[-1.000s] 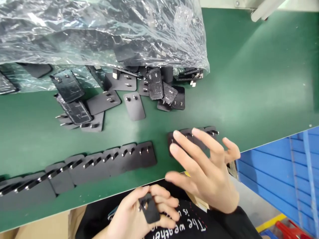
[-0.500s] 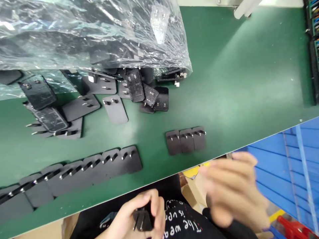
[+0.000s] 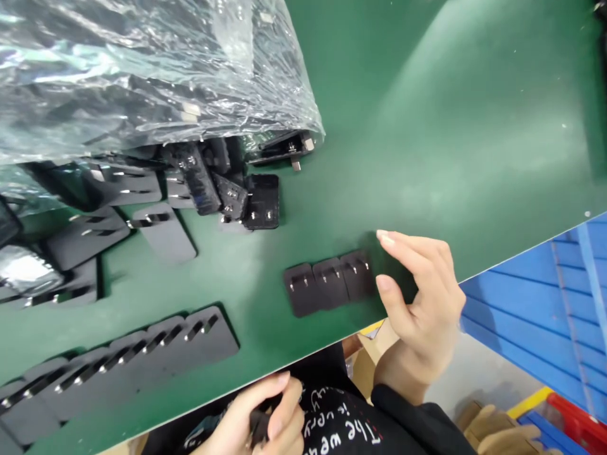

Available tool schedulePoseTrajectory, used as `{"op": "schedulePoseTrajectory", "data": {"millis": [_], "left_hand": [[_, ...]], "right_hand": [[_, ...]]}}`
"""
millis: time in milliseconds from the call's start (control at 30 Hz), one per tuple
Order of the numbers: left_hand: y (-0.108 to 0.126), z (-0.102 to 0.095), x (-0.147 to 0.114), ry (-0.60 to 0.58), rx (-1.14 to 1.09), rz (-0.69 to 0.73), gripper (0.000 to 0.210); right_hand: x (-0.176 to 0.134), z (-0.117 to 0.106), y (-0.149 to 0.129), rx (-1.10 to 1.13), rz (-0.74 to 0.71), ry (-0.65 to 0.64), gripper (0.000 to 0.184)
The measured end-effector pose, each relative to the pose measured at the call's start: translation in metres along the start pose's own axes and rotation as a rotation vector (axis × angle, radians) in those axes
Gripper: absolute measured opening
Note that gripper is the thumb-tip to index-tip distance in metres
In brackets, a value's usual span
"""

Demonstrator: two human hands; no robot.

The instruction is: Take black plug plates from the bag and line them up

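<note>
Below the table's front edge, my left hand (image 3: 272, 417) is closed around a black two-pin plug piece (image 3: 258, 424), most of it hidden by the fingers. My right hand (image 3: 422, 306) hovers at or just above the tabletop, thumb and fingers apart with nothing visible between them. Just left of its fingertips, three dark plug plates (image 3: 329, 284) lie side by side, pins up. A longer row of several grey plug plates (image 3: 137, 357) runs along the front edge at the left.
A large clear plastic bag (image 3: 156, 82) covers the back left, with loose plug pieces (image 3: 263, 201) spilling from beneath it. The green table (image 3: 455, 158) slopes across the view. Blue panels (image 3: 531, 316) and a red object (image 3: 571, 417) stand beyond its right edge.
My right hand has moved left and up, from beyond the table edge to beside the three plates. The left hand stays low with its plug piece. The camera view has shifted.
</note>
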State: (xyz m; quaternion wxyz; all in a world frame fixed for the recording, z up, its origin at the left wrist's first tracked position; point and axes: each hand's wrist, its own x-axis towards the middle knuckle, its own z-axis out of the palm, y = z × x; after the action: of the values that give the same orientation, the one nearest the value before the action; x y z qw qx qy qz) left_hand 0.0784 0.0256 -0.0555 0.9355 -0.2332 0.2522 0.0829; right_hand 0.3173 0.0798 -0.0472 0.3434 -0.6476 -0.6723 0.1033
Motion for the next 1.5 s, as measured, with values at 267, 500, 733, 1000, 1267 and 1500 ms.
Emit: {"op": "schedulePoseTrajectory", "data": {"millis": [267, 500, 733, 1000, 1267, 1500], "left_hand": [[-0.002, -0.002, 0.005, -0.015, 0.066, -0.02, 0.043], [-0.005, -0.012, -0.001, -0.103, 0.079, -0.067, 0.045], [-0.006, -0.013, -0.021, -0.109, 0.11, -0.033, 0.039], [-0.013, -0.031, -0.04, -0.147, 0.073, 0.143, 0.037], [-0.012, -0.043, -0.054, -0.232, 0.035, 0.253, 0.034], [-0.016, -0.053, -0.059, -0.334, 0.01, 0.334, 0.039]], "right_hand": [[0.001, -0.003, 0.003, -0.008, 0.046, -0.043, 0.037], [-0.002, -0.008, 0.005, -0.014, 0.024, -0.066, 0.036], [-0.009, 0.0, 0.005, 0.044, 0.007, 0.136, 0.027], [-0.021, 0.016, -0.025, 0.015, -0.078, 0.357, 0.015], [-0.017, 0.017, -0.059, -0.07, -0.172, 0.18, 0.017], [-0.012, 0.047, -0.115, -0.037, -0.384, -0.33, 0.044]]}}
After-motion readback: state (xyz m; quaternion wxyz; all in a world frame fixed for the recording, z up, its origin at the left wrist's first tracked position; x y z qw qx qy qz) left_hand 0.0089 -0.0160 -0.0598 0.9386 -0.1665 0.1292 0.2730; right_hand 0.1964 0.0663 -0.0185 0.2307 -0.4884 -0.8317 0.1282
